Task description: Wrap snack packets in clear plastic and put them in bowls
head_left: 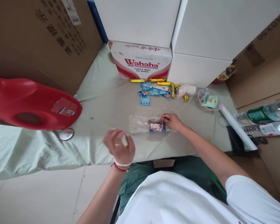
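A clear plastic bag [140, 123] lies flat on the pale green cloth [102, 102], with red and blue snack packets [156, 126] inside its right end. My right hand [171, 121] rests at that end, fingers pinched on the bag's edge beside the packets. My left hand [118, 147] hovers just in front of the bag, above the cloth's front edge, its fingers curled loosely and holding nothing that I can see. It wears a ring and a bead bracelet.
Blue and yellow snack packets [156, 88] lie scattered before a Wahaha carton [141, 60]. White boxes [200, 34] and brown cartons [44, 40] stand behind. A red plastic object [32, 104] is at left, a small round disc [66, 134] beside it, and water bottles [266, 119] at right.
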`<move>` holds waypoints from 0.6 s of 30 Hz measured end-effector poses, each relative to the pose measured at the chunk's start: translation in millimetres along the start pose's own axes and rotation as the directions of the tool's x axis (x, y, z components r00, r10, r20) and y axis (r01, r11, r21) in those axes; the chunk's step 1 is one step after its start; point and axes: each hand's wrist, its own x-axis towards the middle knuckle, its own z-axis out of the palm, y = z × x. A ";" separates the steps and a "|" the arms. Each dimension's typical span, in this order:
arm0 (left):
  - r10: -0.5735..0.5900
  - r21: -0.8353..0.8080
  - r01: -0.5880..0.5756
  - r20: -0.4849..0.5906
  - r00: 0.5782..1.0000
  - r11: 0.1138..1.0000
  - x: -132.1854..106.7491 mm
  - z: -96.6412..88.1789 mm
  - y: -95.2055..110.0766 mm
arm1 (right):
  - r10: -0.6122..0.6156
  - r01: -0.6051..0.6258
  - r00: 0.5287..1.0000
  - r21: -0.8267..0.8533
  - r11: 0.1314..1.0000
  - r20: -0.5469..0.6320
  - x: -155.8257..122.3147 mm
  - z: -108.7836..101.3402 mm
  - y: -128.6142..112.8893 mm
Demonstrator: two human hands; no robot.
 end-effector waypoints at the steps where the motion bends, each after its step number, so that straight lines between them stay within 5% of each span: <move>1: 0.114 -0.061 -0.108 0.107 0.988 0.992 -5.6 2.4 13.4 | -0.002 0.001 1.000 0.013 1.000 0.009 -0.7 0.1 0.4; 3: 0.295 -0.189 -0.245 0.321 0.900 0.951 -13.0 17.2 37.6 | -0.004 0.003 1.000 0.038 0.999 0.027 -3.0 -0.3 0.7; 6: 0.335 -0.231 -0.250 0.499 0.799 0.940 -13.6 52.6 59.2 | -0.018 0.015 0.999 0.086 0.996 0.044 -9.4 -2.2 2.3; 11: 0.270 -0.163 -0.215 0.559 0.784 0.963 -7.5 89.9 57.9 | -0.044 0.041 0.996 0.035 0.999 0.079 -20.2 -22.9 9.7; 18: 0.268 -0.165 -0.212 0.559 0.785 0.963 -12.3 92.8 48.3 | -0.130 0.066 0.978 -0.346 0.936 -0.165 24.3 -53.9 3.1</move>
